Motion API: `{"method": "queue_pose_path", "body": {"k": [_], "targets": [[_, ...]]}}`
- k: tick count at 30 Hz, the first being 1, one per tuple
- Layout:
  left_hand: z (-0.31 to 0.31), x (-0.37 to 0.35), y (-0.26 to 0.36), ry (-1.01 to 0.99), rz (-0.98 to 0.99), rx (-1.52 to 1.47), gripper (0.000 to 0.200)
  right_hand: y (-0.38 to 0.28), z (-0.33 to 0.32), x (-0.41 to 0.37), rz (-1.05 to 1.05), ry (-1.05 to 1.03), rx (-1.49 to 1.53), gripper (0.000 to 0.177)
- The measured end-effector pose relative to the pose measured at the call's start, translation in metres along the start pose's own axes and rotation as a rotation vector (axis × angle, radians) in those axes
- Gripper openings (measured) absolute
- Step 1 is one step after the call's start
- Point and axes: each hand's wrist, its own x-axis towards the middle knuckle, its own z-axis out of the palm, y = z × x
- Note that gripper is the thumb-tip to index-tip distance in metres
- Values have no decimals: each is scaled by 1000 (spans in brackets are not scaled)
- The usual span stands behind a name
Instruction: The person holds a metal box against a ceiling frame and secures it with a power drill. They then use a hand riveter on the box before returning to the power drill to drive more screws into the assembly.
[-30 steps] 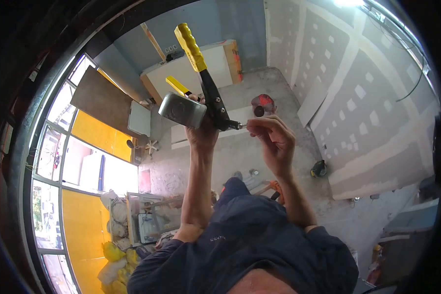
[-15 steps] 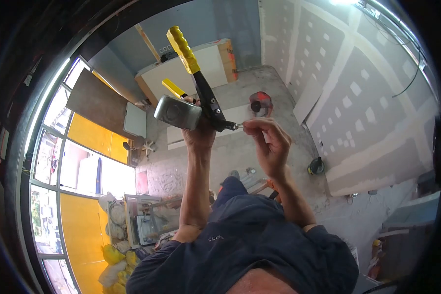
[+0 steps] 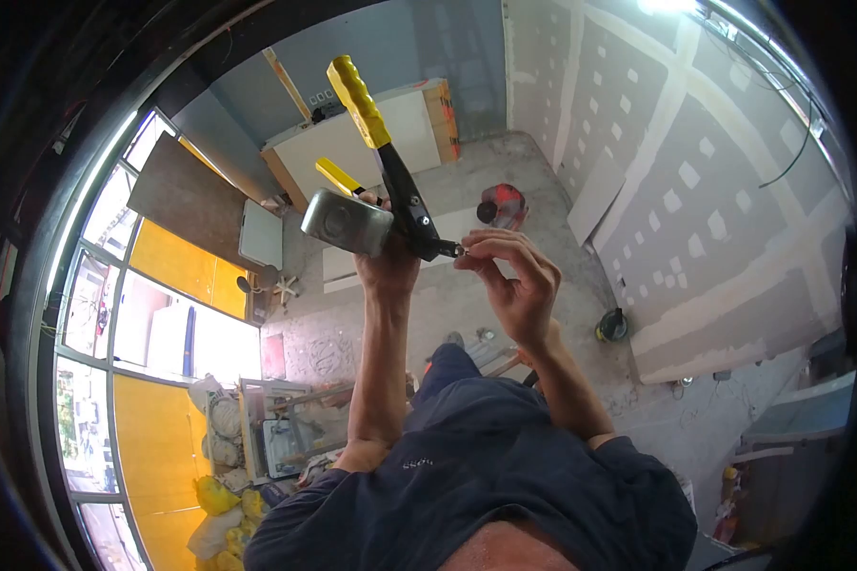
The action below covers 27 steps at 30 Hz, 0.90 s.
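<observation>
My left hand point(image 3: 388, 271) is closed around a hand riveter point(image 3: 405, 195) with black arms and yellow grips. One long yellow handle points up and away; the shorter yellow grip point(image 3: 338, 176) sits to its left. A rounded silver metal piece point(image 3: 348, 224) covers part of this hand; how it is held is hidden. At the riveter's nose, on the right, my right hand point(image 3: 519, 285) pinches with thumb and forefinger. A small shiny pin, like a rivet point(image 3: 461, 251), shows there, mostly covered by the fingertips.
A grey plasterboard wall point(image 3: 676, 190) with white joint patches stands right. On the concrete floor lie a red and black item point(image 3: 505, 206) and a round dark item point(image 3: 612, 325). A white panel point(image 3: 376, 138) leans at the back. Frames and bags point(image 3: 224, 433) are piled lower left.
My right hand has moved slightly left, and its fingertips are now against the riveter's nose, covering more of the small pin. The left hand and riveter have barely moved.
</observation>
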Motion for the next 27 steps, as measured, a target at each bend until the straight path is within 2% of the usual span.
{"method": "queue_pose_path", "body": {"k": [5, 7, 8, 10, 11, 13, 14, 16, 19, 21, 22, 23, 25, 27], "targets": [[6, -2, -3, -26, -12, 14, 20, 7, -2, 5, 25, -62, -28, 17], [1, -3, -1, 13, -21, -15, 20, 15, -2, 1, 168, -161, 117, 29], [-1, -3, -1, 9, -19, -14, 20, 19, 0, -2, 164, -162, 118, 29], [-2, -8, -2, 60, -60, -89, 20, 29, 5, -12, 291, -159, 395, 63], [-1, -5, -5, 56, -52, -90, 20, 37, 5, -12, 285, -167, 396, 63], [0, -8, -8, 82, -4, -3, 21, 49, 8, -17, 118, -295, 231, 100], [1, -10, -8, 70, 9, -5, 21, 51, 11, -21, 119, -385, 180, 114], [10, -17, -10, 227, -72, -162, 23, 42, 29, -21, 14, -369, 166, 110], [20, -21, -13, 82, -122, -186, 26, 36, 36, -32, -61, -332, 115, 103], [-5, -17, -14, 210, 6, -53, 27, 43, 45, -44, 58, -258, 249, 96], [-10, -18, -11, 233, -24, -50, 29, 40, 49, -43, 30, -159, 258, 84], [-14, -23, -10, 255, -59, -48, 32, 35, 51, -42, 10, -164, 266, 84], [19, -40, -25, 447, 117, 282, 36, 25, 54, -29, 232, -121, 359, 75], [42, -39, -32, 384, 135, 320, 40, 19, 57, -15, 188, -41, 287, 63]]}}
